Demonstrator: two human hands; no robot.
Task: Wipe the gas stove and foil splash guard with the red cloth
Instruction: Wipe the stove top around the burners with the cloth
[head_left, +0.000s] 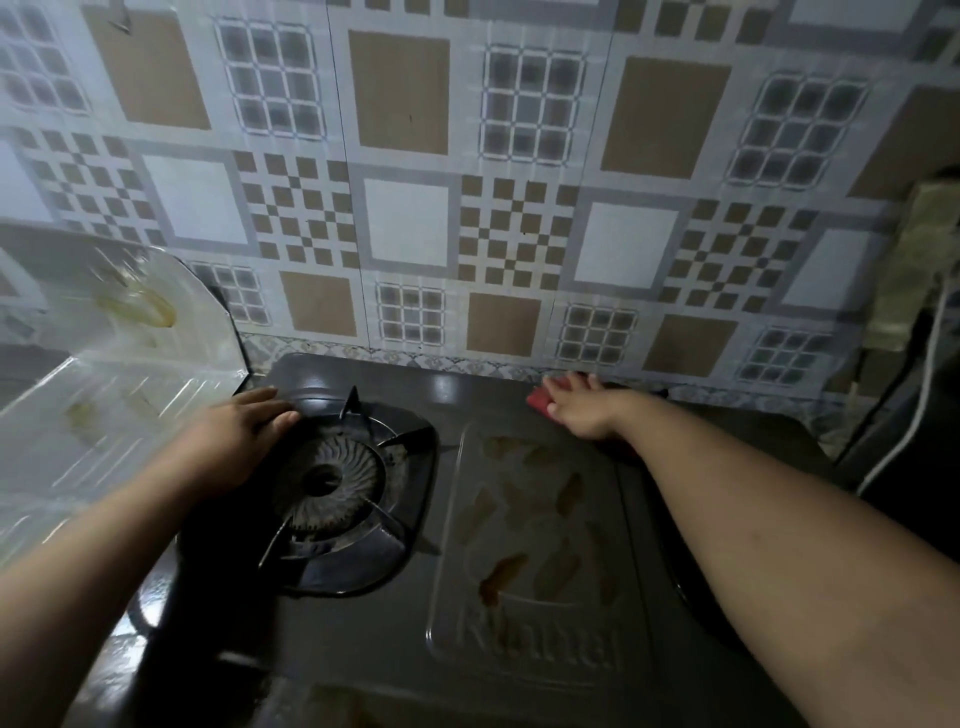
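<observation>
Patterned wall covering (405, 156) of brown, white and grey squares behind a dark glass-topped gas stove (540, 571); dim light. Left burner with black pan support (332, 483) exposed; centre panel of stove with brownish smears and embossed lettering, blurred. Silvery foil splash guard (119, 374) standing at left edge of stove, yellowish stains on its upper panel and lower panel. White cable (919, 395) hanging at far right, next to a greenish cloth (914, 260) on the wall.

Left hand (234, 441): palm down, fingers straight and together, resting on stove top at the rear left rim of pan support; nothing gripped. Right hand (582, 410): reached to back edge of stove by the wall, fingers extended, pressing on red cloth (540, 400). Cloth mostly hidden under hand, only a small red corner visible to the left of the fingers. Cloth well apart from splash guard.
</observation>
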